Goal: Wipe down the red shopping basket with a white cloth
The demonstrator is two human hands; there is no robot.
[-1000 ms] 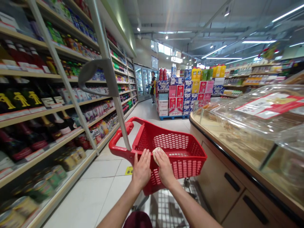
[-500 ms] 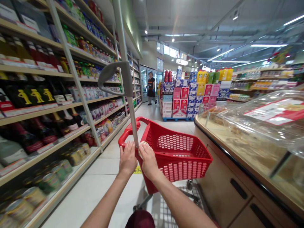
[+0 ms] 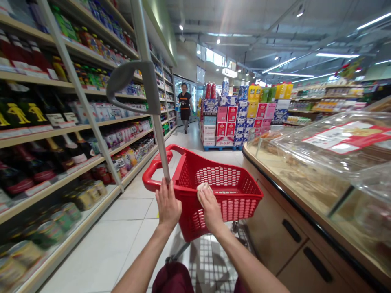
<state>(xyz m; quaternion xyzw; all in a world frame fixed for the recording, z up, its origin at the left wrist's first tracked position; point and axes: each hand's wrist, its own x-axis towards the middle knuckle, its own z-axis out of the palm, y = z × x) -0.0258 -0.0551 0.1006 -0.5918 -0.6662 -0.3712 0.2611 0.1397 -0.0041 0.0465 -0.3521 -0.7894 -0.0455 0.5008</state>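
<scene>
A red plastic shopping cart (image 3: 226,162) with perforated basket walls stands in front of me, its handle towards the left. My left hand (image 3: 168,207) lies against the basket's near corner, fingers stretched out, beside the foot of a grey metal pole (image 3: 160,142). That pole rises from the cart and carries a grey loop-shaped grip (image 3: 152,87). My right hand (image 3: 211,209) presses a crumpled off-white cloth (image 3: 202,188) onto the near top rim of the basket. Part of the cloth is hidden under the fingers.
Shelves of bottles and cans (image 3: 88,126) line the left side. A bakery counter (image 3: 275,179) with clear covers runs along the right, near the cart. Stacked cartons (image 3: 226,122) stand ahead on a blue pallet. A person (image 3: 185,106) in a dark apron is in the aisle.
My right hand has slid the cloth rightward along the basket rim, away from the pole. My left hand stays near the pole. The person in the aisle now faces this way.
</scene>
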